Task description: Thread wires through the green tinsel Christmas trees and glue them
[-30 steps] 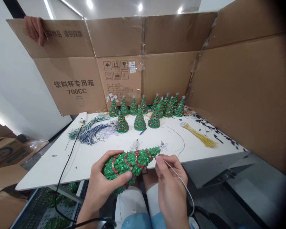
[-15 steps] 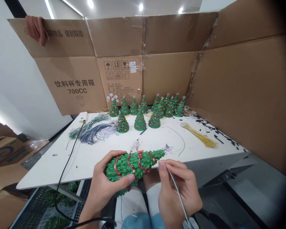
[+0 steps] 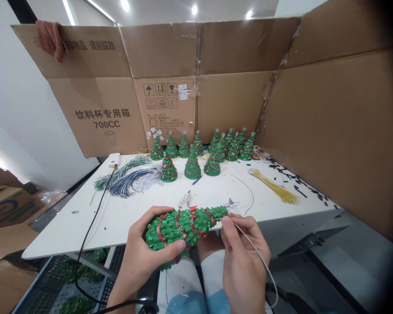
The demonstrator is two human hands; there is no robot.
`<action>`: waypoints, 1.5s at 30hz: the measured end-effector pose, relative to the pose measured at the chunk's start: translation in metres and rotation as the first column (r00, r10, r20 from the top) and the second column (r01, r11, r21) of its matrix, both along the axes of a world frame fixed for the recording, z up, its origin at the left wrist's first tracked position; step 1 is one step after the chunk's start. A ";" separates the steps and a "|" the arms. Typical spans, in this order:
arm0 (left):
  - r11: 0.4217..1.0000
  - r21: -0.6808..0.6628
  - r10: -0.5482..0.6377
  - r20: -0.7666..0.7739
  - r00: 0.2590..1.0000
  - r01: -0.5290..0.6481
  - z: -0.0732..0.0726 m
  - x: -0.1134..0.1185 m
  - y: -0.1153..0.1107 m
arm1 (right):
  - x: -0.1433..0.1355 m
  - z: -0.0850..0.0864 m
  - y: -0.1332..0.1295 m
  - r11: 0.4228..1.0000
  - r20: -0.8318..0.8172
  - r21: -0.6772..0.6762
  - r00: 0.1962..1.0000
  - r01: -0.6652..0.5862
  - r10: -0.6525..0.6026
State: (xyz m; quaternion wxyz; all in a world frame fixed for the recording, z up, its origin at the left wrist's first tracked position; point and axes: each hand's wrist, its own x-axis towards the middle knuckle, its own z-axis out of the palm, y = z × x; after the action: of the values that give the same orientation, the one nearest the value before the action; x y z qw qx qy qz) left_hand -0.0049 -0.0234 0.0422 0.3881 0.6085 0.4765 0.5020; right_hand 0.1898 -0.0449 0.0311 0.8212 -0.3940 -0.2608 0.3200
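My left hand [image 3: 147, 250] grips a green toy tree [image 3: 183, 229] on its side above my lap, just off the front edge of a white table [image 3: 68, 222], fingers curled over the far side and thumb pressed on the near side. The tree's narrow top points right, with a clear star [image 3: 231, 205] at its tip and red trim winding around its body. Close to that tip, the thumb and forefinger of my right hand [image 3: 245, 253] pinch a thin pale wire [image 3: 265, 264], which loops down past the hand; I cannot tell whether the fingertips touch the tree. Beyond my hands, a small white tool [image 3: 185, 200] lies on the table, its dark tip pointing away. Farther back, three small trees [image 3: 192, 165] stand upright in a front row, with more behind them against a cardboard wall [image 3: 232, 100]. Green strands [image 3: 131, 165] and blue strands [image 3: 126, 184] lie at left, near a white box [image 3: 114, 160] with a black cord [image 3: 93, 224] running down from it. At right are a yellow bundle [image 3: 277, 187] and scattered black bits [image 3: 294, 179]. More green pieces sit in a basket [image 3: 46, 285] below the table.
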 end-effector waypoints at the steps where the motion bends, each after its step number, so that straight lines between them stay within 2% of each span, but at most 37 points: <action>1: 1.000 -0.005 -0.002 0.001 1.000 0.002 0.000 0.000 0.000 | -0.001 -0.001 -0.001 1.000 0.034 0.005 0.999 0.027 -0.027; 4: 1.000 -0.001 -0.008 0.010 1.000 0.008 0.000 0.000 0.000 | -0.006 -0.002 -0.004 0.981 0.225 0.069 0.956 0.179 -0.190; 7: 1.000 0.019 -0.007 0.004 1.000 0.007 0.002 0.000 -0.001 | -0.013 0.001 -0.007 0.917 0.431 0.238 0.811 0.321 -0.396; 9: 1.000 0.026 -0.004 0.002 1.000 0.004 0.002 0.001 -0.001 | -0.015 0.004 -0.008 0.884 0.489 0.314 0.738 0.347 -0.464; 11: 1.000 0.018 -0.003 0.012 1.000 0.003 0.003 0.001 -0.001 | -0.015 0.006 -0.008 0.881 0.500 0.323 0.727 0.346 -0.470; 13: 1.000 0.002 0.000 0.030 1.000 0.000 0.004 0.002 -0.002 | -0.013 0.005 -0.008 0.897 0.487 0.291 0.756 0.332 -0.437; 16: 1.000 -0.015 0.011 0.058 0.998 -0.010 0.004 0.001 -0.002 | -0.009 0.001 -0.006 0.944 0.422 0.196 0.845 0.267 -0.327; 20: 1.000 -0.019 0.018 0.051 0.999 -0.017 0.004 -0.002 -0.002 | -0.002 0.000 -0.002 0.996 0.194 0.063 0.978 0.058 -0.070; 23: 1.000 -0.005 0.025 0.027 0.999 -0.025 0.004 -0.003 -0.002 | 0.002 0.002 0.002 0.994 0.012 0.001 0.994 -0.113 0.113; 25: 0.999 0.003 0.032 0.013 0.999 -0.032 0.004 -0.003 -0.002 | 0.002 0.003 0.003 0.991 -0.024 -0.015 0.990 -0.136 0.136; 29: 0.999 0.020 0.032 -0.004 0.999 -0.032 0.003 -0.002 -0.001 | 0.000 0.000 0.002 1.000 0.098 -0.012 0.995 0.006 -0.004; 36: 0.992 0.115 0.053 -0.093 0.994 -0.042 -0.001 -0.003 0.002 | -0.006 -0.003 0.004 0.980 0.290 0.096 0.937 0.176 -0.197; 41: 0.987 0.159 0.052 -0.089 0.995 -0.037 0.000 0.002 0.001 | -0.010 -0.010 0.009 0.929 0.432 0.232 0.825 0.288 -0.363; 45: 0.988 0.150 0.037 -0.091 0.995 -0.023 0.000 0.002 0.000 | -0.011 -0.014 0.013 0.868 0.528 0.361 0.693 0.341 -0.491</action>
State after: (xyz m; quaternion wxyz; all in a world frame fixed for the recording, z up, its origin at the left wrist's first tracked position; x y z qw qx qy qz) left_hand -0.0032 -0.0229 0.0422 0.3115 0.6512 0.4646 0.5129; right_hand 0.1787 -0.0320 0.0173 0.7857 -0.4239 -0.4475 -0.0516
